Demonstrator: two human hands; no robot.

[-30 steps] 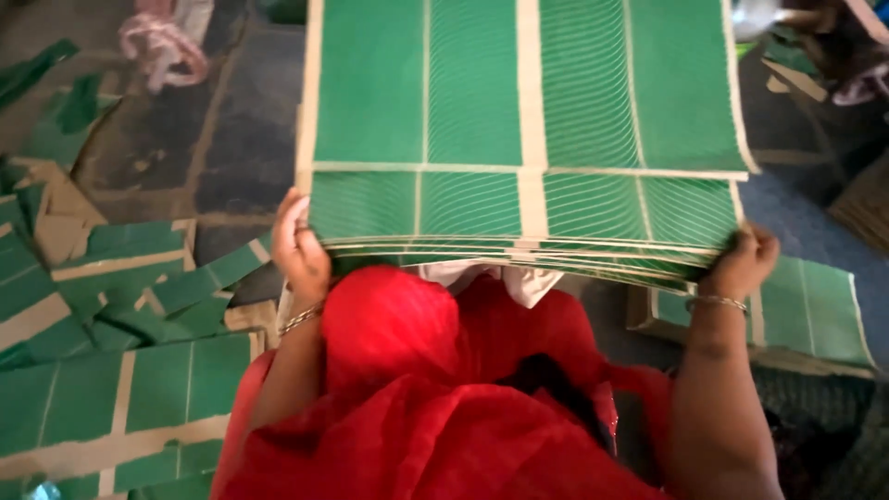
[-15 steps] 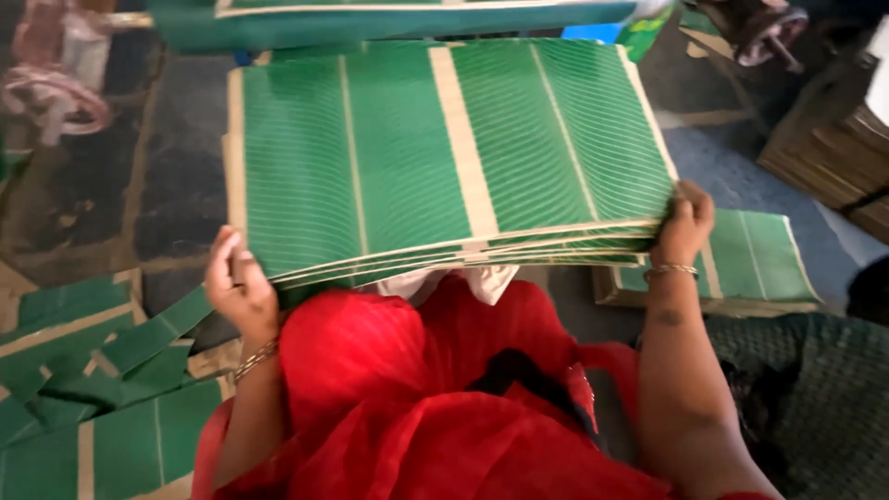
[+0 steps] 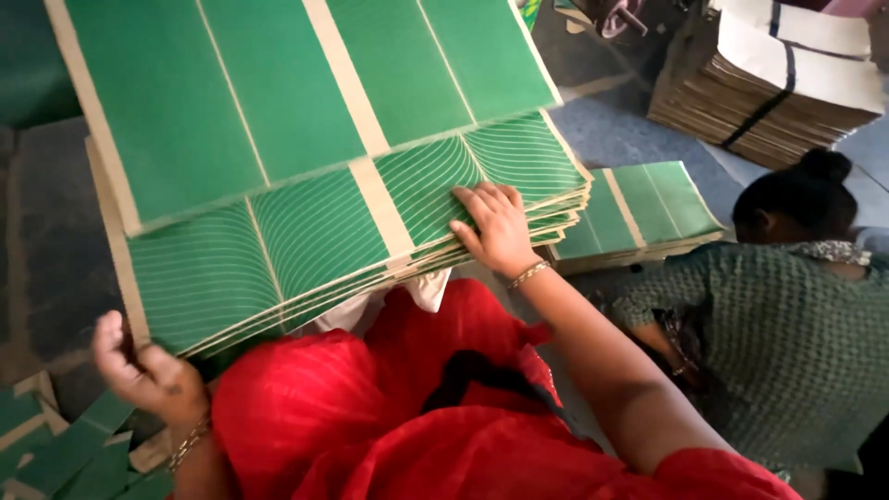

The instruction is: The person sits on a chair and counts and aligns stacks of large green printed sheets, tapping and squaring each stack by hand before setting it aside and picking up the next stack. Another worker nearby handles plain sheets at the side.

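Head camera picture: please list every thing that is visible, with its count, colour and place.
stack of printed sheets: one, green with tan borders, fanned across the lap, centre.
second sheet stack: one, green and tan, on the floor at right.
brown board pile: one, brown and white with a dark band, top right.
offcut strips: several, green and tan, floor at bottom left.
floor: dark grey.
co-worker: one, in dark green patterned cloth, seated at right.
red garment: one, red, bottom centre.
left hand: at the stack's lower left corner, bangle on the wrist.
right hand: flat on the stack's front edge, bangle on the wrist.
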